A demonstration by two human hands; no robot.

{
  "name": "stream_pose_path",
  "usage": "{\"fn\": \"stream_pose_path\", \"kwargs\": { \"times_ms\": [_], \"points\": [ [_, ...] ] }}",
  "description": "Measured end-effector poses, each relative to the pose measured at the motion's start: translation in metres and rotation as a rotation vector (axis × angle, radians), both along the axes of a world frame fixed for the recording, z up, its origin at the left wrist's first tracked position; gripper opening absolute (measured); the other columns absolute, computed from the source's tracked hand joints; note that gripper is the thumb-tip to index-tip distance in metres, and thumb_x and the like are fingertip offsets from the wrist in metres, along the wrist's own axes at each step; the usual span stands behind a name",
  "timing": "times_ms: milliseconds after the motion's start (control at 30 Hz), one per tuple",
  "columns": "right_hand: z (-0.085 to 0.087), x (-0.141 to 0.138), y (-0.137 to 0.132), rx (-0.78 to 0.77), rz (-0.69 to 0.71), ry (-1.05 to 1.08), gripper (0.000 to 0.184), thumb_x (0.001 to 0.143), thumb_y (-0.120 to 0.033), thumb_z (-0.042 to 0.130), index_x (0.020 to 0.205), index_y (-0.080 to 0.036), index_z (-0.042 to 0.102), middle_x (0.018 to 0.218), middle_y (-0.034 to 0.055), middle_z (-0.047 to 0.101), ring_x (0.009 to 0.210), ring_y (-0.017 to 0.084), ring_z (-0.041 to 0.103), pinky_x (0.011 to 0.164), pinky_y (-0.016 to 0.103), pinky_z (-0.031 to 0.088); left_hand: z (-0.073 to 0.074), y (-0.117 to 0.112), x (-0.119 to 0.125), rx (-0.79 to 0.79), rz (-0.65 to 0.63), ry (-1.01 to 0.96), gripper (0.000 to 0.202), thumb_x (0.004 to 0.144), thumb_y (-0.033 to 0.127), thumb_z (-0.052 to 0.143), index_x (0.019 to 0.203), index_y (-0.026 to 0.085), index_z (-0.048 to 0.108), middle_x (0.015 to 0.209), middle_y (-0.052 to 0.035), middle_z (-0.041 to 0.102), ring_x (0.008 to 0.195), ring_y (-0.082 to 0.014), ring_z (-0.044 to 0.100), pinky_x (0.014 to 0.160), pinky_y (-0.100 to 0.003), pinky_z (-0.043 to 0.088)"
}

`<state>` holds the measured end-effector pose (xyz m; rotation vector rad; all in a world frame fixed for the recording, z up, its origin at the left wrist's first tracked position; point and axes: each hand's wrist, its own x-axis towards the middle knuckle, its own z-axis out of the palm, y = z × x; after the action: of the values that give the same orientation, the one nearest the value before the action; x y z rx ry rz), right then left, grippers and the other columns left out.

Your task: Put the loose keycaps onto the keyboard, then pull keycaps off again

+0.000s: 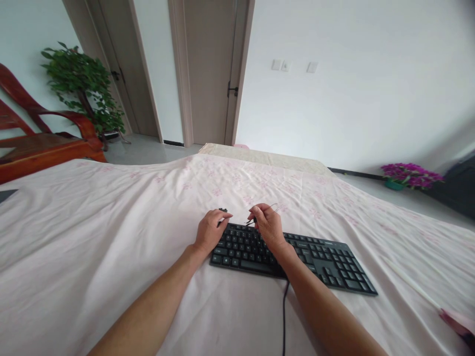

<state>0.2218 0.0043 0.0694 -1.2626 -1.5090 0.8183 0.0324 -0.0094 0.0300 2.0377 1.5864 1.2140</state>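
A black keyboard [256, 249] lies on the pale cloth in front of me, its cable running down toward me. My left hand [212, 230] rests at its upper left corner, fingers stretched out over the edge keys. Just past those fingers is a small black piece [223, 210], too small to make out clearly. Above the top key rows, my right hand [269, 225] pinches a thin dark tool [250, 223] whose tip points left. A fine wire loop [275, 205] shows behind the right knuckles. The right hand and forearm hide the middle of the keyboard.
The wrinkled, flower-printed cloth [148, 207] covers the surface around the keyboard. A wooden chair [74, 141] and a leafy plant [79, 81] stand at the left. Purple flowers [410, 173] sit on the floor at the right. A closed door [210, 74] is ahead.
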Motion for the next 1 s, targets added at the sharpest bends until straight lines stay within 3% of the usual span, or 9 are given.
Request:
{"fn": "stream_pose_path", "kwargs": {
  "times_ms": [200, 500, 767, 1000],
  "points": [
    [-0.001, -0.015, -0.001, -0.013, 0.053, -0.038, 0.028, 0.081, -0.048, 0.057, 0.081, -0.019, 0.059, 0.066, 0.0002, 0.068, 0.045, 0.011, 0.052, 0.047, 0.021, 0.042, 0.000, 0.000, 0.005, 0.026, -0.039, 0.049, 0.019, 0.087, 0.020, 0.053, 0.097, 0.026, 0.069, 0.099, -0.0008, 0.068, 0.099, -0.0173, 0.058, 0.094, -0.032, 0.044],
    [-0.001, -0.020, 0.007, 0.019, 0.056, -0.267, 0.021, 0.080, -0.041, 0.058, 0.080, -0.020, 0.063, 0.066, -0.0003, 0.068, 0.051, 0.012, 0.059, 0.056, 0.023, 0.044, 0.005, 0.000, 0.010, -0.022, -0.147, 0.098, 0.020, 0.081, 0.025, 0.066, 0.100, 0.027, 0.070, 0.100, 0.0000, 0.070, 0.098, -0.0184, 0.060, 0.092, -0.032, 0.044],
    [0.005, -0.031, 0.006, 0.129, 0.060, -0.495, 0.021, 0.085, -0.039, 0.055, 0.080, -0.021, 0.065, 0.073, 0.0008, 0.070, 0.068, 0.015, 0.064, 0.065, 0.022, 0.043, 0.004, 0.008, 0.014, -0.071, -0.143, 0.156, 0.015, 0.077, 0.027, 0.068, 0.090, 0.029, 0.073, 0.095, 0.0010, 0.072, 0.092, -0.0196, 0.063, 0.085, -0.030, 0.047],
    [0.000, -0.036, 0.009, 0.131, 0.071, -0.568, 0.025, 0.089, -0.042, 0.052, 0.085, -0.021, 0.064, 0.076, 0.0012, 0.071, 0.073, 0.016, 0.065, 0.069, 0.022, 0.043, 0.009, 0.005, 0.017, -0.178, -0.083, 0.176, 0.019, 0.080, 0.029, 0.063, 0.097, 0.031, 0.072, 0.098, 0.0005, 0.072, 0.096, -0.0209, 0.064, 0.083, -0.028, 0.047]
  ]
}}
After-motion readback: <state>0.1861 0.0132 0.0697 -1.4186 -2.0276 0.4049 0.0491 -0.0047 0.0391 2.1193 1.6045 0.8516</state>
